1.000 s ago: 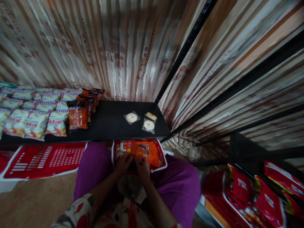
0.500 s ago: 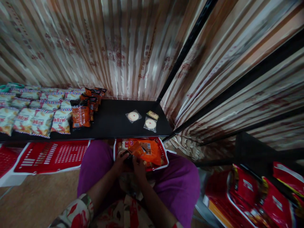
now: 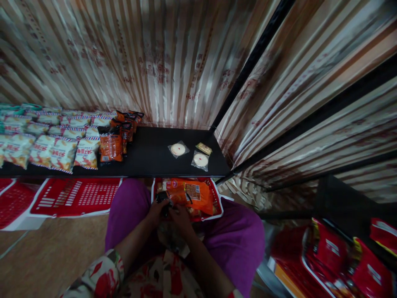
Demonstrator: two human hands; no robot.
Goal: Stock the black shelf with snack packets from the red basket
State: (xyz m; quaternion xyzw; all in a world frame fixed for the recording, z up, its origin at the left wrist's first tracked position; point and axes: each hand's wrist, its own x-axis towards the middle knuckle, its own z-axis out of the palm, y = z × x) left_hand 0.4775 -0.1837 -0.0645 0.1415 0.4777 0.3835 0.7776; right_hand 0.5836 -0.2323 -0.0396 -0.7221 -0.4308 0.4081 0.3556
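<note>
Between my knees, an orange snack bag with a black end [image 3: 176, 195] is held low over a red basket [image 3: 219, 207] with a white rim. My left hand [image 3: 156, 212] is closed on the bag's dark left end. Beside it, my right hand [image 3: 179, 216] has its fingers closed at the bag's lower edge; the fingertips are dim and partly hidden. Under the held bag, a larger orange packet [image 3: 201, 196] lies in the basket among other wrapped items.
On the black shelf [image 3: 149, 157] ahead stand rows of white snack bags [image 3: 87, 153] and several orange-black bags [image 3: 111, 147]. Two round white wrapped items [image 3: 178, 149] and a small yellowish packet [image 3: 204, 148] lie rightward. Red baskets [image 3: 99, 192] sit left; red packets [image 3: 331, 248] lie right.
The orange-black bag has turned and now lies flatter, showing more of its orange side. My hands stay close together on it. The view has shifted slightly left.
</note>
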